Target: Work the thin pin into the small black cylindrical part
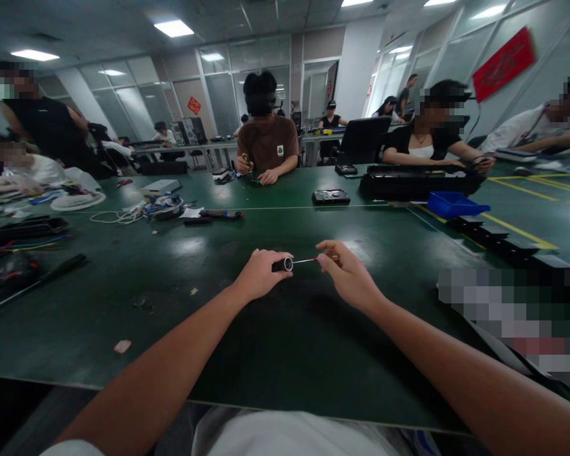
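Black cylindrical piece (280, 265) with silver-rimmed round end, over green table (275, 354), centre. Left hand (261, 272): grip closed round barrel, thumb below, fingers above. Probably light, stiff, smooth enough to slip; best held by barrel, clear of rim. Long axis roughly left-right, rimmed end facing right and toward wearer. Thin silver-shafted tool (305, 260) meets or nearly meets rim; right hand (349, 273) pinches its handle.

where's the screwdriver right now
In the head view, the screwdriver is just right of centre, in the right hand, its thin shaft pointing left at the black cylinder in the left hand.
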`<state>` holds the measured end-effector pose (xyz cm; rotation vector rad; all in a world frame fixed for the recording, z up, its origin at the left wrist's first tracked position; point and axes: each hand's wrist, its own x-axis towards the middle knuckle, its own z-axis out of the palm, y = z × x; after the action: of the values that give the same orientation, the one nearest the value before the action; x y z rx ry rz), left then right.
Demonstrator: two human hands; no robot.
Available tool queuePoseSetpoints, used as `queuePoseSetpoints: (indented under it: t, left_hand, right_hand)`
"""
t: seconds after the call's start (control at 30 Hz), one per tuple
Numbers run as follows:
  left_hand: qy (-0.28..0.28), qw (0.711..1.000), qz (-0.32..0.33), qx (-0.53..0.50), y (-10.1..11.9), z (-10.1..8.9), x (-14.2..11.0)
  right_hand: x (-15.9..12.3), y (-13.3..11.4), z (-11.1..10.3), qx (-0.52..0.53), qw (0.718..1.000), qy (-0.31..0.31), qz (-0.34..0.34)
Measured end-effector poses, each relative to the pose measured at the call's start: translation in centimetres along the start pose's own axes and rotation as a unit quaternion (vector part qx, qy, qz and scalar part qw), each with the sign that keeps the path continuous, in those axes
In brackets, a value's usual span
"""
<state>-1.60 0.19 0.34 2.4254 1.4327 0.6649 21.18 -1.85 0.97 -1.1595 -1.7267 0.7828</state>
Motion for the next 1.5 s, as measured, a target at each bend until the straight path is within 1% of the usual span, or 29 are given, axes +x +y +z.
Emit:
queuePoseSetpoints:
  t: [0.1,0.17,0.23,0.3,0.33,0.4,0.47,0.5,0.57,0.63,0.7,0.9,1.07,1.17,1.3,1.5]
  left_hand:
    - [-0.004,1.000,-0.004,-0.003,0.1,0.0,0.0]
    - [-0.008,1.000,-0.010,-0.007,0.2,0.0,-0.1]
    - [-0.008,1.000,-0.023,-0.010,0.5,-0.1,-0.2]
    - [0.000,0.999,-0.037,-0.017,0.7,-0.3,-0.2]
    - [0.007,0.999,-0.038,-0.022,0.8,-0.4,-0.2]
    - [0.024,0.999,-0.014,-0.022,0.9,-0.7,-0.2]
    - [0.038,0.999,0.024,0.010,0.8,-0.9,-0.1]
    - [0.039,0.998,0.036,0.033,0.6,-1.0,-0.1]
    - [0.023,0.997,0.035,0.070,0.3,-0.9,0.0]
    - [0.000,0.997,0.017,0.076,0.0,-0.7,0.1]
    - [-0.011,0.997,0.011,0.069,-0.3,-0.5,0.1]
    - [-0.001,0.998,0.026,0.055,-0.1,-0.4,0.0]
    - [0.010,0.997,0.048,0.064,0.3,-0.6,-0.1]
    - [0.028,0.995,0.041,0.081,0.2,-0.7,-0.1]
    - [0.032,0.994,0.033,0.101,0.0,-0.8,-0.1]
    - [0.040,0.982,0.053,0.174,0.7,-1.2,-0.1]
  right_hand:
    - [0.1,0.1,0.1,0.005,1.000,-0.002,0.027]
    - [0.2,0.1,0.1,0.023,0.999,0.009,0.034]
    - [0.2,0.1,0.3,0.069,0.997,0.030,0.034]
    - [0.3,0.2,0.4,0.135,0.989,0.047,0.043]
    - [0.4,0.3,0.5,0.173,0.982,0.051,0.054]
    - [0.8,0.7,0.5,0.251,0.962,0.049,0.099]
    - [1.2,1.1,0.4,0.318,0.933,0.055,0.159]
    - [1.3,1.4,0.3,0.331,0.924,0.066,0.182]
    - [1.6,1.8,0.1,0.313,0.927,0.081,0.192]
    - [1.6,2.1,0.0,0.279,0.940,0.082,0.176]
    - [1.5,2.1,0.1,0.258,0.950,0.073,0.157]
    - [1.2,1.5,0.8,0.249,0.955,0.063,0.147]
    - [1.0,1.0,0.8,0.237,0.961,0.044,0.133]
    - [0.9,1.0,0.7,0.230,0.962,0.043,0.137]
    - [0.8,1.0,0.7,0.208,0.967,0.043,0.140]
    - [0.7,0.8,0.7,0.196,0.969,0.039,0.143]
